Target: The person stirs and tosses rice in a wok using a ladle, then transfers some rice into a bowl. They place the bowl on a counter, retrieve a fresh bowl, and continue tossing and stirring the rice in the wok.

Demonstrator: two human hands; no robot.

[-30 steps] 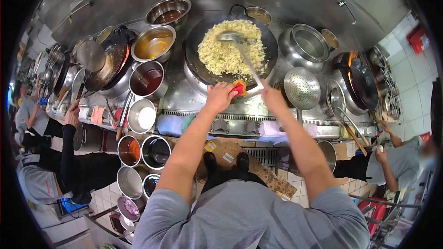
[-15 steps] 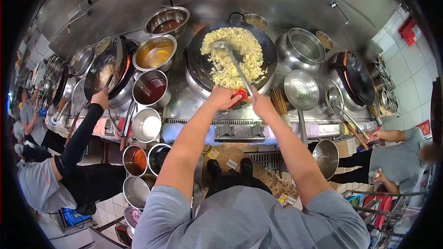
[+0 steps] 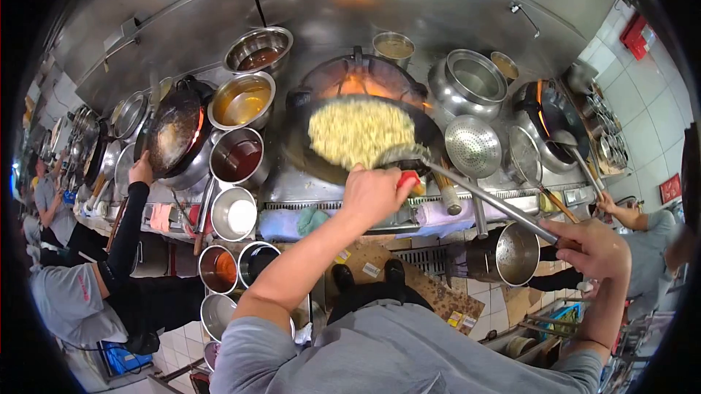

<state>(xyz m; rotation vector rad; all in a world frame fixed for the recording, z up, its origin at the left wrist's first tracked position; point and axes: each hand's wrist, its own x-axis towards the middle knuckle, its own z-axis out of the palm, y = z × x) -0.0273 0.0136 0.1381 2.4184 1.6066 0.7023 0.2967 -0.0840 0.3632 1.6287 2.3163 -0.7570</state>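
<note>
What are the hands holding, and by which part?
Right hand holds the ladle by the far end of its handle. Left hand grips a red cloth at the near edge of the wok; the exact grip is hidden.

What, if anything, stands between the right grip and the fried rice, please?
Nothing visible blocks the way: from the right grip, the ladle crosses over the brush and skimmer handle toward the fried rice.

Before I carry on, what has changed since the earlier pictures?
The wok has come nearer, uncovering flames behind it. The right hand has drawn back and rightward with the ladle, whose bowl has left the middle of the rice for its near right edge. The left hand has come nearer as well. Unchanged: its grip on the red cloth and the right hand's on the ladle.
</note>
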